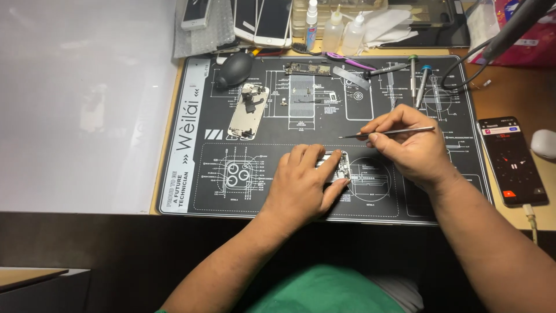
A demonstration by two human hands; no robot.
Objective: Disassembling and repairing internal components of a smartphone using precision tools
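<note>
Two hands meet on the black printed rubber work mat (191, 174): the left hand (301, 182) pins a small opened metal phone chassis (340, 165) near the mat's front edge — the right hand (408, 145) pinches thin steel tweezers (388, 133), lying crosswise, tip just above the chassis.

Bright overhead light, glaring white at left, sharp focus.

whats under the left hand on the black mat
The left hand presses on an opened phone body lying on the black work mat. Only its right edge with metal parts shows; the rest is covered by the fingers.
</note>
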